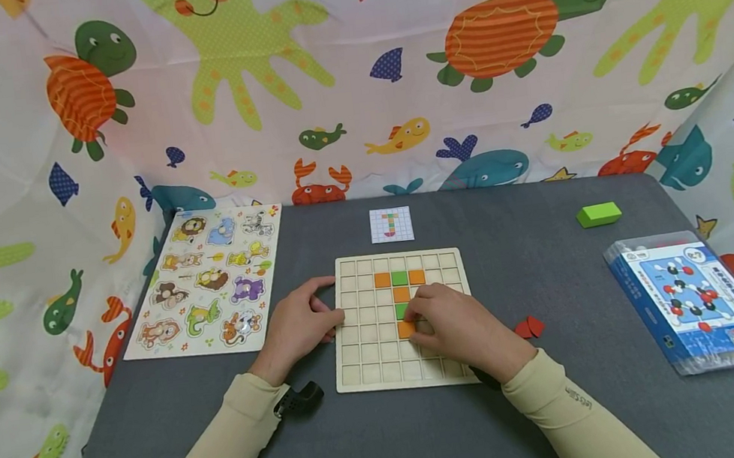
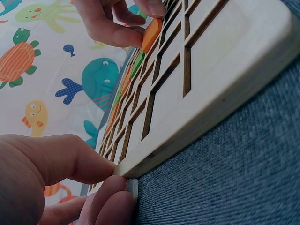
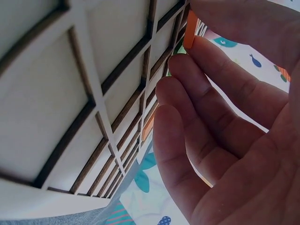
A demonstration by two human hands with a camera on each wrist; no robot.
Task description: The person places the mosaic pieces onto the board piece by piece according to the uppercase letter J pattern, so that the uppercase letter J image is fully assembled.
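Note:
A pale wooden grid board (image 1: 364, 380) lies on the table with orange and green square tiles in some cells, forming a T shape. My left hand (image 1: 301, 319) holds the board's left edge; in the left wrist view, the thumb (image 2: 79, 157) meets the rim and the other fingers are curled beside it. Over the middle of the board, my right hand (image 1: 456, 325) pinches an orange square tile (image 3: 190, 30) between thumb and index finger. This tile (image 2: 152, 35) sits tilted at the lower end of the column. A green tile (image 1: 399, 278) is in the top row.
Behind the board lies a small card (image 1: 378, 237) printed with a coloured grid pattern. Red tiles (image 1: 529, 327) lie right of my right hand. An animal puzzle board (image 1: 176, 345) is at left; a green block (image 1: 599, 214) and a blue boxed set (image 1: 694, 297) are at right.

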